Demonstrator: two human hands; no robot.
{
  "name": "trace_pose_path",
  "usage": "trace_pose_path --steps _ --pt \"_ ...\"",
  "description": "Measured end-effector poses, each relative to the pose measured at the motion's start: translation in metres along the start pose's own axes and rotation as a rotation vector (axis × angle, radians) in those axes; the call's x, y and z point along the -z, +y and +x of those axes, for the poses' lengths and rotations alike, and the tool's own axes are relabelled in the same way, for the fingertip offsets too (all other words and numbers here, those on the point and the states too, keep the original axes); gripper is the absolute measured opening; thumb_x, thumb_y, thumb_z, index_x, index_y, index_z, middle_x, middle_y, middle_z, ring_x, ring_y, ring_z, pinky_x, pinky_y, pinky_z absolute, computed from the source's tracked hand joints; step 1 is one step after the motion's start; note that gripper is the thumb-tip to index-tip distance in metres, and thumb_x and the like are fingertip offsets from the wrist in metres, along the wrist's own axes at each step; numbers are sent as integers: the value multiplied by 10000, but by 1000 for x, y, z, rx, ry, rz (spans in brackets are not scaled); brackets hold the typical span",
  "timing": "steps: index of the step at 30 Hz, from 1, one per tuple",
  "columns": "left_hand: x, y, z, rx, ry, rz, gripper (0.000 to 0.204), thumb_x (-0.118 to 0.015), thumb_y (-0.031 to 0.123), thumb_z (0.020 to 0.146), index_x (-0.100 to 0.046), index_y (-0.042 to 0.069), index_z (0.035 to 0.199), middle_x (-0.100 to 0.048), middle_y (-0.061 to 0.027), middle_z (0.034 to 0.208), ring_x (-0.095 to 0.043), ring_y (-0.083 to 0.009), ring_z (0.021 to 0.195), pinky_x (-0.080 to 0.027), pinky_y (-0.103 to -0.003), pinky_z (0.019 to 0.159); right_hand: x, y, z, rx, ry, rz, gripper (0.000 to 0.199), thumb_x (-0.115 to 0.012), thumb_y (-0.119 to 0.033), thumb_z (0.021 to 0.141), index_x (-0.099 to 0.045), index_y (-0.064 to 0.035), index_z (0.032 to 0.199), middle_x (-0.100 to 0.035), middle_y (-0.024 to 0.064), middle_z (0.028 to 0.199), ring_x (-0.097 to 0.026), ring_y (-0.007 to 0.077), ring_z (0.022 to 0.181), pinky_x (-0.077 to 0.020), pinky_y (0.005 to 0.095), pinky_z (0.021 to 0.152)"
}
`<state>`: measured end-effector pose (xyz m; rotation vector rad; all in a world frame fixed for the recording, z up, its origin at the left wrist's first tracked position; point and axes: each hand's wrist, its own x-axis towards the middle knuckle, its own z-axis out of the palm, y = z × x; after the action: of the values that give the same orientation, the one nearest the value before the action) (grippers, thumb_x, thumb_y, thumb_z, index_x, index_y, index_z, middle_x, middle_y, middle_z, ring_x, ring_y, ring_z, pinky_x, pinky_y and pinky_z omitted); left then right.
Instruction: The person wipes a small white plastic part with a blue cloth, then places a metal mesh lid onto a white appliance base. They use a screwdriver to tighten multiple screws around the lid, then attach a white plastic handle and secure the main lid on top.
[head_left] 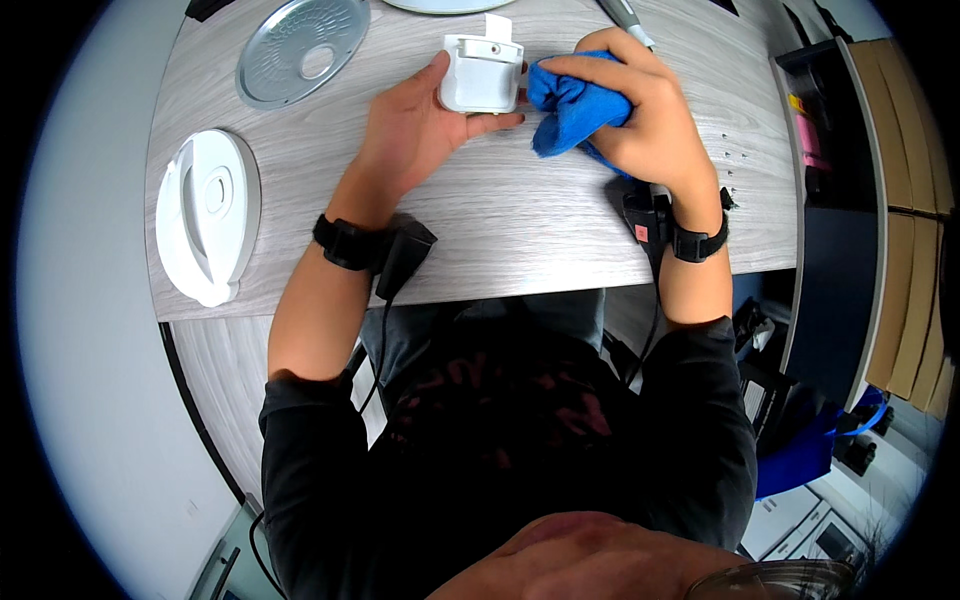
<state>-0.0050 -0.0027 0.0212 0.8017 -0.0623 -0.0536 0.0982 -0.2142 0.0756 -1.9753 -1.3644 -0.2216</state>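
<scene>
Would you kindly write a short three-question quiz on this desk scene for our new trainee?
1. True or false: the right hand grips a blue cloth.
2. Which thing does the left hand hold? A) the round metal disc B) the small white plastic part C) the white lid
3. Fill in: the white lid lies on the wooden table to the person's ____ side.

Key: 1 true; 2 B; 3 left.
</scene>
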Motion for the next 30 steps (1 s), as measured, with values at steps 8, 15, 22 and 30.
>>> trace_pose_path --steps 8,15,22,30 --pt "-7 -3 -4 41 77 218 553 -326 344 1086 -321 -62 1463 -437 -220 1463 -421 -331 1378 -320 -529 1174 -11 -4 0 95 -77 -33 476 -790 38 602 -767 -127 1048 -658 88 985 -631 295 922 -523 372 771" --pt "14 -8 -1 2 -69 119 529 -435 337 1065 -383 -35 1438 -508 -159 1394 -455 -263 1360 -359 -482 1165 -12 -13 3 169 -71 -12 439 -797 19 627 -772 -117 1044 -673 99 1005 -634 290 956 -519 388 804" --pt "12 -9 0 -13 -34 141 542 -429 338 1062 -377 -46 1441 -501 -183 1403 -471 -287 1353 -375 -484 1154 -5 -9 -1 106 -167 -133 409 -767 42 618 -786 -108 998 -667 100 968 -630 303 925 -514 378 778" --pt "12 -6 1 -15 -86 97 551 -430 346 1060 -382 -54 1437 -493 -192 1415 -472 -298 1350 -377 -493 1149 -1 -13 -1 73 -119 -6 463 -738 61 595 -778 -117 1021 -656 103 962 -628 311 885 -516 377 754"
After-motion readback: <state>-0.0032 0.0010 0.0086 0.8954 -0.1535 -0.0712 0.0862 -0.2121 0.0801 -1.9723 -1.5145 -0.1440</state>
